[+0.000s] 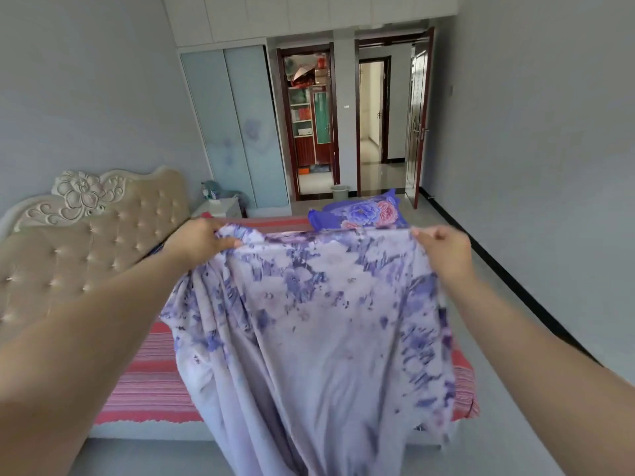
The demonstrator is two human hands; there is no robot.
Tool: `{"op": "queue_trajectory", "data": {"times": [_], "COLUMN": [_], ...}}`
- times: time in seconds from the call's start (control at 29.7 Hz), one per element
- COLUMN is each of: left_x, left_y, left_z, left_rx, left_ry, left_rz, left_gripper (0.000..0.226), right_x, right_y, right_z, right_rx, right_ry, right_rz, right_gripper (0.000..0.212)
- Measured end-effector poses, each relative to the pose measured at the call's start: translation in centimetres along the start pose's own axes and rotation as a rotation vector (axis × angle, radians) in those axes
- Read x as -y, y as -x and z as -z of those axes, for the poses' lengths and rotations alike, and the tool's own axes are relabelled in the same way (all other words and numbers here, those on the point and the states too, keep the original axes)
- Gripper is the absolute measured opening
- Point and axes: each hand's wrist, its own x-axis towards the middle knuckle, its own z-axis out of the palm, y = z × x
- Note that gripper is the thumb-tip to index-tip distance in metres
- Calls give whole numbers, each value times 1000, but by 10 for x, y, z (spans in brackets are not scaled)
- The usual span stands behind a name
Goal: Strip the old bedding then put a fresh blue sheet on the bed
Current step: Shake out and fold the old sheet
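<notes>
I hold a pale lilac sheet with blue-purple flower print [319, 324] stretched up in front of me over the bed. My left hand [197, 240] grips its top edge at the left, and my right hand [443, 250] pinches the top edge at the right. The cloth hangs down past the bed's near side toward the floor. The bed [151, 383] shows a red and pink striped cover. A blue floral pillow [360, 209] lies at the bed's far side. The sheet hides the middle of the bed.
A beige tufted headboard [79, 242] stands at the left. A white nightstand [220, 206] sits by the pale blue wardrobe [237, 125]. Two doorways are open at the back, with a small bin [340, 191] near them. Grey floor runs along the right wall.
</notes>
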Motion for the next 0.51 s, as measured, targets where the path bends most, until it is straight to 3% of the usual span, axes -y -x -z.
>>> {"op": "queue_trajectory", "data": {"times": [0.07, 0.13, 0.27, 0.34, 0.4, 0.44, 0.47, 0.51], "left_x": [13, 19, 9, -5, -12, -12, -10, -8], "left_y": [5, 9, 2, -5, -15, -16, -16, -15], "left_z": [-14, -18, -3, 9, 20, 25, 27, 25], "left_rx": [-13, -130, -535, -662, -629, -533, -415, -304], "left_ry": [-37, 56, 404, 443, 410, 359, 282, 199], "left_rz": [64, 195, 351, 274, 200, 180, 169, 168], "left_gripper": [48, 52, 36, 19, 22, 30, 40, 47], "right_x": [34, 42, 15, 9, 16, 24, 31, 40], "right_y": [-5, -2, 10, 20, 21, 18, 10, 1], "right_z": [-1, -7, -18, -20, -11, -2, 8, 17], "right_rx": [38, 187, 528, 692, 920, 960, 896, 728], "right_ry": [171, 348, 602, 504, 373, 317, 269, 244], "right_rz": [215, 287, 242, 186, -3, -80, -78, -27], "right_gripper": [23, 19, 44, 26, 18, 20, 23, 24]}}
